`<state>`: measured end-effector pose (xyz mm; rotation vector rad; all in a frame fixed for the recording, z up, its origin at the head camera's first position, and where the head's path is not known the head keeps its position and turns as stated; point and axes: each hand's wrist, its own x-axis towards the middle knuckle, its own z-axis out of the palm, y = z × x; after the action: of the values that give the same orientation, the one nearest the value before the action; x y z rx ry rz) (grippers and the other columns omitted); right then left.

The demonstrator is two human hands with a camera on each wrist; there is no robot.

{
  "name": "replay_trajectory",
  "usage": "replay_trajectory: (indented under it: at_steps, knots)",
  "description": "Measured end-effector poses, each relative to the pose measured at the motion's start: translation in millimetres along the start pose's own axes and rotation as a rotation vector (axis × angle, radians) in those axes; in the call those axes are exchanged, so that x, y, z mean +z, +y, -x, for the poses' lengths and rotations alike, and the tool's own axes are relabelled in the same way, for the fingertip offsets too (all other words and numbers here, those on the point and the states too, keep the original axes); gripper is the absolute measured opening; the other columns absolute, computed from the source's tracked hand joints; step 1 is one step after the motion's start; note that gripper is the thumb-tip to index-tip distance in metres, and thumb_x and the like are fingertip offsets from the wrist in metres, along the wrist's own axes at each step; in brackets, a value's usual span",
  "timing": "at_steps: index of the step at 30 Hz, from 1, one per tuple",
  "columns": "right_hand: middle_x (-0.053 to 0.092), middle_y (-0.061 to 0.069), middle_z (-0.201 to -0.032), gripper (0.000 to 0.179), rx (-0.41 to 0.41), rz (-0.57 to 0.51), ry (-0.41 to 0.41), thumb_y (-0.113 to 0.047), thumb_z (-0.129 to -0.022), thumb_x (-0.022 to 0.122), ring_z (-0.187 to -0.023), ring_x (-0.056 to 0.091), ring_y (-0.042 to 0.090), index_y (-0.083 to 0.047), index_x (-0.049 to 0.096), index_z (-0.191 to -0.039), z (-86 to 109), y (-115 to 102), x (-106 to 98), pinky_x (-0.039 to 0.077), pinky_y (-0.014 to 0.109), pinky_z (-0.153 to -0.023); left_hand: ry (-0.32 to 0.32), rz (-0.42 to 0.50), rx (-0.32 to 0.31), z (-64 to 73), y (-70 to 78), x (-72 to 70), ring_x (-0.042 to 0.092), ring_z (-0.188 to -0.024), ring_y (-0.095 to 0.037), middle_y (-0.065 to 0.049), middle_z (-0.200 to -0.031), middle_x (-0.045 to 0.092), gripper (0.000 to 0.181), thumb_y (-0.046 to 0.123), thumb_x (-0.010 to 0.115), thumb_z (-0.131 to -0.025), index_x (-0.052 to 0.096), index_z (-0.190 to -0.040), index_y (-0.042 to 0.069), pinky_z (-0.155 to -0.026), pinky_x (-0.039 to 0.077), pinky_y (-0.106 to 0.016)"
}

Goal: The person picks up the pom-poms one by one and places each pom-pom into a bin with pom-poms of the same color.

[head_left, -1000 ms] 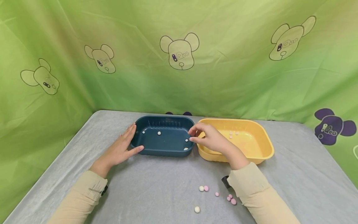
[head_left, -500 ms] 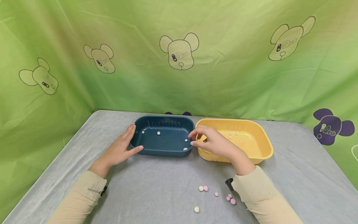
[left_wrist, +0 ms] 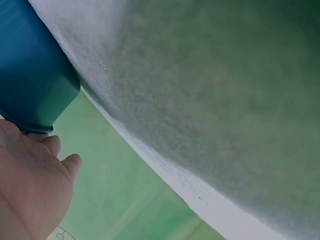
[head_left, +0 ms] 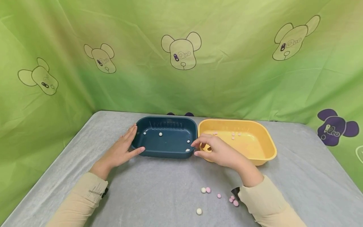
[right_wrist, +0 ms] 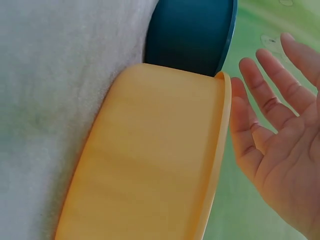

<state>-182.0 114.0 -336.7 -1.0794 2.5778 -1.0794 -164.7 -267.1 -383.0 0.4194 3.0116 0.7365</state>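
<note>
The left hand point(head_left: 122, 148) rests on the left end of a dark blue tray point(head_left: 163, 155), thumb on the front rim and straight fingers along the side. Several small white balls lie inside, one of them point(head_left: 160, 134) near the middle. A yellow tray point(head_left: 270, 148) stands right beside it, holding several tiny pink balls point(head_left: 233, 134). Over its left end, where the two trays meet, hovers the right hand point(head_left: 218, 151), thumb and fingertips apart. The right wrist view shows its fingers point(right_wrist: 267, 97) loosely spread at the yellow rim, nothing between them.
On the grey cloth-covered table point(head_left: 158, 195), in front of the trays, lie two white balls, one nearest the front edge point(head_left: 199, 211), and several pink balls point(head_left: 236, 203) by the right sleeve. A green curtain point(head_left: 136, 85) with bear prints closes off the back and sides.
The right hand has shifted slightly right and toward the front, uncovering pink balls in the yellow tray's back left. The left hand has stayed on the blue tray.
</note>
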Motion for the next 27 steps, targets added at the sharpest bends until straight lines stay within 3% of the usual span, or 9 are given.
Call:
replay_trajectory:
  at_steps: [6,12,21,27]
  knots:
    - [0.063,0.001,-0.094,0.021,-0.058,0.004,-0.016,-0.014,-0.092,0.070,-0.089,0.056,0.020,-0.007,0.069,-0.112,4.4,-2,4,0.047,0.026,-0.075,-0.002,-0.008,-0.006,0.8,0.1,-0.6,0.007,-0.156,-0.031,-0.011,-0.169,0.004,0.096,0.059,0.054,-0.096,0.004,-0.160,0.009,-0.120,0.012,-0.066]
    - [0.065,-0.003,-0.099,0.023,-0.092,0.050,-0.044,-0.019,-0.093,0.070,-0.093,0.057,0.014,-0.007,0.069,-0.113,9.4,-7,6,0.049,0.026,-0.080,-0.006,-0.008,-0.002,0.1,1.1,-1.3,0.008,-0.156,-0.030,-0.011,-0.169,0.004,0.096,0.059,0.054,-0.096,0.004,-0.160,0.009,-0.120,0.013,-0.065]
    - [0.066,-0.003,-0.108,0.024,-0.078,0.084,-0.090,-0.018,-0.093,0.070,-0.096,0.056,0.016,-0.011,0.070,-0.116,15.5,-15,11,0.050,0.029,-0.081,-0.011,-0.007,-0.005,-0.6,0.0,-1.2,0.008,-0.156,-0.029,-0.008,-0.169,0.001,0.096,0.059,0.055,-0.096,0.003,-0.160,0.009,-0.121,0.012,-0.064]
    - [0.067,-0.002,-0.110,0.024,-0.090,0.123,-0.115,-0.021,-0.095,0.068,-0.103,0.058,0.018,-0.012,0.069,-0.117,21.1,-20,15,0.049,0.033,-0.090,-0.008,0.005,-0.003,-0.2,-0.5,-0.3,0.008,-0.156,-0.030,-0.008,-0.169,0.002,0.096,0.059,0.054,-0.096,0.002,-0.161,0.011,-0.120,0.012,-0.065]
